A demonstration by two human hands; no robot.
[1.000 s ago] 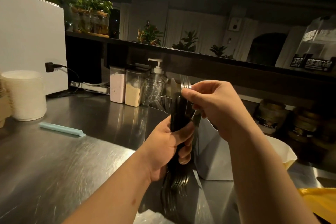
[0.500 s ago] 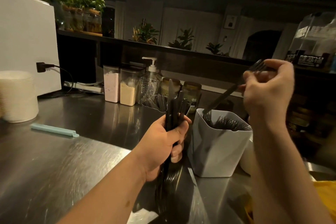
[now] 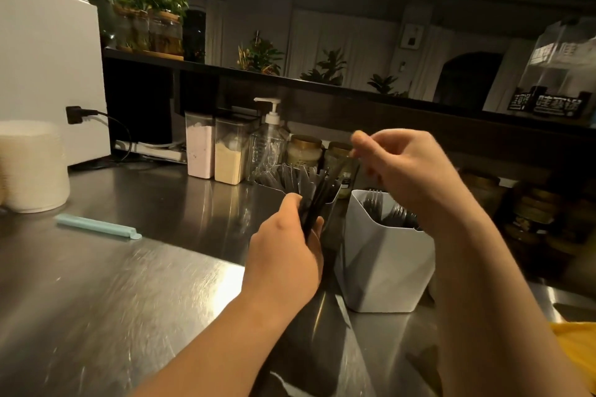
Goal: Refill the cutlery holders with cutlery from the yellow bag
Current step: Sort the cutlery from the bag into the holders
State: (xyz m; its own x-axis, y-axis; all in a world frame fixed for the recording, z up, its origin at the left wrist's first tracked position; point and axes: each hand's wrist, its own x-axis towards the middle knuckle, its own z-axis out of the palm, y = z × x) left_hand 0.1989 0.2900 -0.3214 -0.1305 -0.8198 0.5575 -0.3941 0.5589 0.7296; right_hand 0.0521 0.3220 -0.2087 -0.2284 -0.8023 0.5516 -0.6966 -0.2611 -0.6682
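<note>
Left hand point(image 3: 283, 255) grip clenched round bundle of black plastic cutlery point(image 3: 317, 200), left of white plastic cutlery holder point(image 3: 387, 267); long axis near upright, tops tilted toward holder. Right hand point(image 3: 406, 171) above holder's left rim, nearer; its grip: cannot tell, blurred

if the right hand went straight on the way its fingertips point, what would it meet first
The right hand points left; likely the gold-lidded jar first, then the pump bottle, though depth is unclear.

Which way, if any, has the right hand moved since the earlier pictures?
Yes. The right hand moved left, from over the right rim of the white holder toward its left rim, nearer the cutlery bundle.
</note>
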